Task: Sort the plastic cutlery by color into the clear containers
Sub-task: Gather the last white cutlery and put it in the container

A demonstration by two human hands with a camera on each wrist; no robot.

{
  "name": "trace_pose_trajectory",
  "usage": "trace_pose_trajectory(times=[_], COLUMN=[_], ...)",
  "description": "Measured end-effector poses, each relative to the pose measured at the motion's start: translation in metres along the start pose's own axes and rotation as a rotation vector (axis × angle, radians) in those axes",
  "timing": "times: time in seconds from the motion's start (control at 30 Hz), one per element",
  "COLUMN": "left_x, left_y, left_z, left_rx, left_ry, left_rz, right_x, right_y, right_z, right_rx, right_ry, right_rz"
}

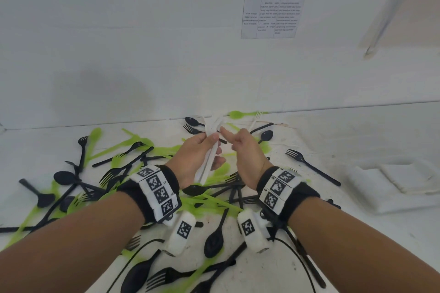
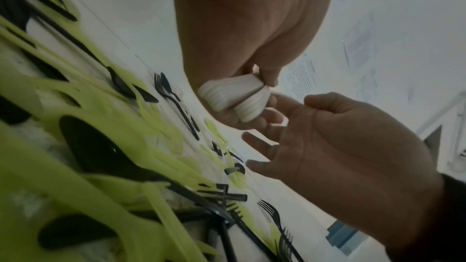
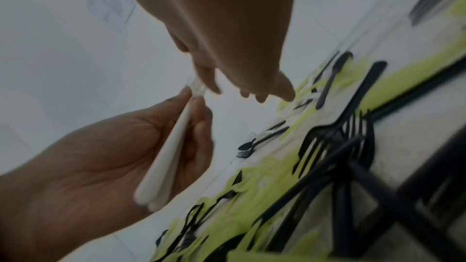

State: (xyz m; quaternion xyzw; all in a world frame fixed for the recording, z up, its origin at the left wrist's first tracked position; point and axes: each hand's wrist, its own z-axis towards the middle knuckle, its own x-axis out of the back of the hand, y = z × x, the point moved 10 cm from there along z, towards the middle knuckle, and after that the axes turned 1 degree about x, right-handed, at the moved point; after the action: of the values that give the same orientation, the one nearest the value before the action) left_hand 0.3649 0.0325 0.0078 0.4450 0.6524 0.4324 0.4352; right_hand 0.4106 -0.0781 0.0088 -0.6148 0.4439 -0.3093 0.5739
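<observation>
My left hand (image 1: 197, 152) grips a bundle of white cutlery (image 1: 209, 159) by the handles, held upright above the pile. The rounded handle ends (image 2: 232, 97) show in the left wrist view, and the white bundle (image 3: 166, 156) lies across the left palm (image 3: 100, 156) in the right wrist view. My right hand (image 1: 245, 150) hovers beside it, holding nothing, its index finger stretched to the bundle's top. Its palm (image 2: 340, 136) faces the left wrist camera with relaxed fingers. Green and black cutlery (image 1: 133, 150) lies scattered on the white table (image 1: 357, 131).
A white fork (image 1: 256, 119) and a green spoon (image 1: 238, 114) lie near the back wall. A black fork (image 1: 309, 165) lies to the right. Pale, see-through containers (image 1: 392, 181) sit at the right edge. A printed sheet (image 1: 271, 12) hangs on the wall.
</observation>
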Motion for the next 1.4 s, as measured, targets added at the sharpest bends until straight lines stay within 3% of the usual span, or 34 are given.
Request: trace_pose_trajectory(times=[0.07, 0.17, 0.23, 0.3, 0.4, 0.47, 0.53, 0.67, 0.9, 1.07, 1.4], left_x=[0.005, 0.001, -0.002, -0.004, -0.008, -0.015, -0.027, -0.069, -0.169, -0.269, -0.45], left_y=[0.001, 0.004, 0.003, 0.0, 0.003, 0.012, 0.021, 0.016, 0.007, -0.013, -0.064], left_z=[0.001, -0.002, -0.004, -0.007, -0.012, -0.016, -0.017, -0.007, 0.004, 0.015, 0.039], left_rx=[-0.002, 0.001, 0.024, 0.044, -0.006, -0.141, -0.261, -0.299, -0.365, -0.292, -0.212], left_ry=[0.001, -0.109, -0.193, -0.279, -0.372, -0.383, -0.384, -0.504, -0.53, -0.543, -0.609], left_rz=[0.171, 0.488, 0.695, 0.875, 1.165, 1.422, 1.531, 1.542, 1.344, 1.324, 1.394], right_x=[0.01, -0.002, -0.012, -0.01, 0.008, 0.037, 0.063, 0.111, 0.213, 0.311, 0.497], right_y=[-0.008, -0.034, -0.041, -0.05, -0.061, -0.067, -0.067, -0.061, -0.071, -0.068, -0.069], right_z=[0.007, 0.001, -0.005, -0.006, -0.009, -0.009, -0.015, -0.033, -0.056, -0.075, -0.103], right_rx=[0.085, 0.513, 0.707, 0.742, 0.71, 0.643, 0.577, 0.454, 0.373, 0.332, 0.107], right_ry=[0.015, -0.082, -0.159, -0.17, -0.11, 0.006, 0.082, 0.165, 0.247, 0.248, 0.167], right_rz=[-0.321, -0.943, -1.188, -1.303, -1.379, -1.355, -1.353, -1.35, -1.379, -1.414, -1.461])
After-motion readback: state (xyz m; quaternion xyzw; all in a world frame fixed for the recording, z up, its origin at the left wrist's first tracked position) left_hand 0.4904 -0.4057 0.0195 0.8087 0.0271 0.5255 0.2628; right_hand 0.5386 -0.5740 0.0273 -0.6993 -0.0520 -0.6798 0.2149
